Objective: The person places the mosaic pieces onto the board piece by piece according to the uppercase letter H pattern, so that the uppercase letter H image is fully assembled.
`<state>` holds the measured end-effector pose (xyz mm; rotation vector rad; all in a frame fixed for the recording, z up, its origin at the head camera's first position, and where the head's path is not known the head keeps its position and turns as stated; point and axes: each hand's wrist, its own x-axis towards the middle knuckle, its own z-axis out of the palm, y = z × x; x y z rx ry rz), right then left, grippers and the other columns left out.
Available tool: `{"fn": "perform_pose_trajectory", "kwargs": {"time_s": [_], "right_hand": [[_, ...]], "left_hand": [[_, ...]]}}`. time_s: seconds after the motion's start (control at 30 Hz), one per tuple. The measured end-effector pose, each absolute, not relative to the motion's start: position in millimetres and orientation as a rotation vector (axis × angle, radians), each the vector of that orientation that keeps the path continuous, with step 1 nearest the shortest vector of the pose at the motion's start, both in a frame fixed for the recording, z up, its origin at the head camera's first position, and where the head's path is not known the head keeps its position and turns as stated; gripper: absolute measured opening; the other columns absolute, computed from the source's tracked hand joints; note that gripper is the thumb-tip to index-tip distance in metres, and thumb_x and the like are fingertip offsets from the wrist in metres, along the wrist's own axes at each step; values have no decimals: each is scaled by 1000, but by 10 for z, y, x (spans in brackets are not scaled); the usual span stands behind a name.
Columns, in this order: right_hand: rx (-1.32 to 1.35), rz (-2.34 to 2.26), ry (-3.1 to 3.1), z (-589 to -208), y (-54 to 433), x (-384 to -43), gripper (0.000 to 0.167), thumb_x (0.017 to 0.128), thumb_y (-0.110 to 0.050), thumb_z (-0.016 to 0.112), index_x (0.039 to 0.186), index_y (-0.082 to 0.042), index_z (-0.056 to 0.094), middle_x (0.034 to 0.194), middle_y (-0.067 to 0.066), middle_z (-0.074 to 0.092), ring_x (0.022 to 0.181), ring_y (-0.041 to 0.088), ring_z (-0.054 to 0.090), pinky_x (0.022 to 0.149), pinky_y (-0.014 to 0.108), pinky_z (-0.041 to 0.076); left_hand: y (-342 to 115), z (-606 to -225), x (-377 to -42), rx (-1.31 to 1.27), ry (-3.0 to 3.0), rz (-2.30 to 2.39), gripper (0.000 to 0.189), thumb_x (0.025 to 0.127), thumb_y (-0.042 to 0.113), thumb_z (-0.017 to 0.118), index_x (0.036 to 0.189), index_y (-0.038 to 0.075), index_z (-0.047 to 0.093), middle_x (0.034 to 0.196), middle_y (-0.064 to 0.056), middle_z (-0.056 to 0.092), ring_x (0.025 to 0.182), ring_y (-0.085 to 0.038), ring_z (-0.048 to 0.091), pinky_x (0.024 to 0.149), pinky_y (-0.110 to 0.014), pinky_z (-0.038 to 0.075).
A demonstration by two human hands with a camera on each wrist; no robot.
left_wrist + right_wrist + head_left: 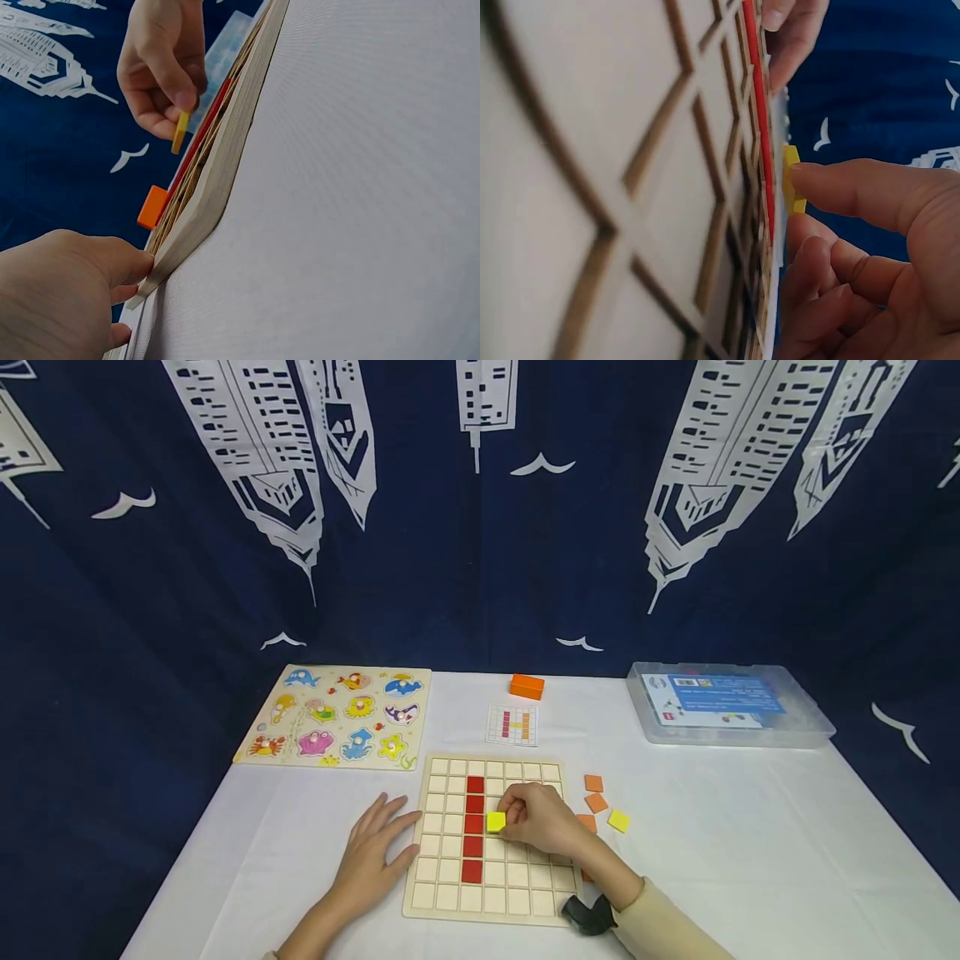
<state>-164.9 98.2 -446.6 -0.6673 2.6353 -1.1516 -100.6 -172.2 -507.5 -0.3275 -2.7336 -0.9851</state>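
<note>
The right hand (542, 817) pinches a yellow square tile (496, 822) over the wooden grid board (445, 896), low in the middle of the frame, just right of five red tiles (473, 825) in a line. The left hand (371, 852), fingers spread, touches the board's left edge. Orange tiles (593, 783) lie on the counter (735, 835) to the board's right.

My white-draped counter (750, 827) carries two boards.
The grid board (446, 896) lies nearest me, a sea-animal puzzle board (337, 731) beyond it to my left. Straight ahead sit a pattern card (512, 725) and, just behind, an orange block (527, 687). Far right lies a clear plastic case (806, 720); orange tiles (593, 783) and a yellow tile (618, 821) lie scattered beside the grid.
</note>
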Motion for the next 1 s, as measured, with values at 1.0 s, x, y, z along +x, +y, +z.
{"fn": "perform_pose_trajectory", "kwargs": {"time_s": [1.0], "right_hand": [[-662,-1220,2684,-4285,1432,-1603,24,78,-9,80,98,-5,67,75,-5,59,63,5,51,56,19,45]], "left_hand": [[-1718,-5058,-1019,-322,-2742,-985,43,84,16,73,126,13,65,145,-12,51,144,-40,29,114,-63,21]]}}
